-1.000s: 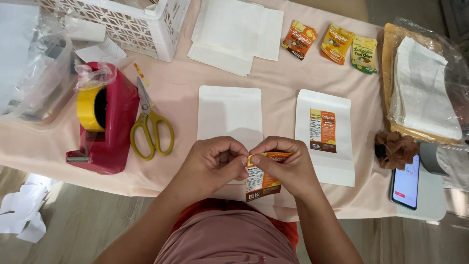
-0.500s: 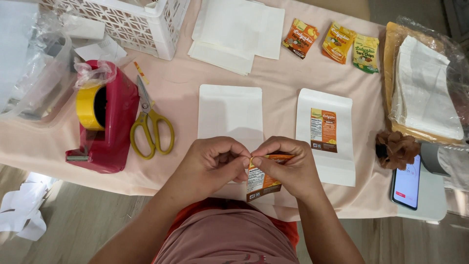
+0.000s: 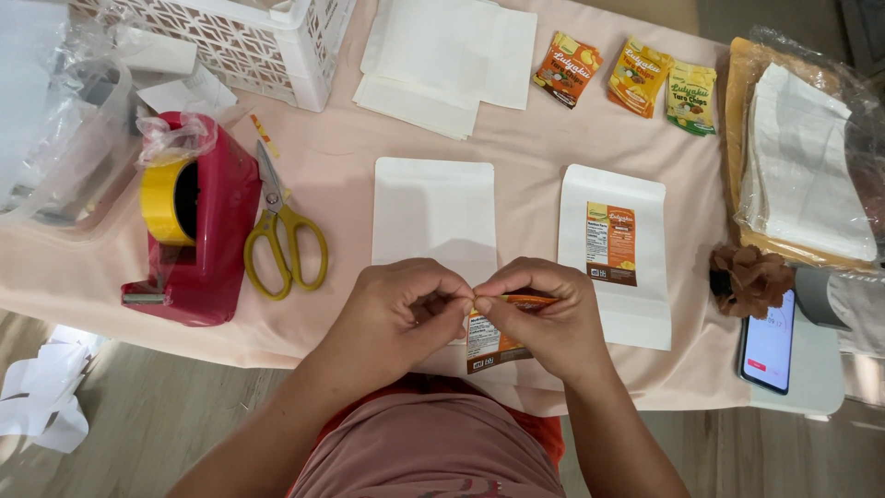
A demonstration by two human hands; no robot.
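While both hands pinch an orange label [image 3: 498, 337], it overhangs the table edge [image 3: 277, 355]

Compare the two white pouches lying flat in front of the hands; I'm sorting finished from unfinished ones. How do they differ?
The right pouch carries an orange and white label on its face; the left pouch is bare. The left pouch's lower edge is hidden behind the left hand; the right pouch's lower edge shows beside the right hand. Both are white, flat and upright rectangles.
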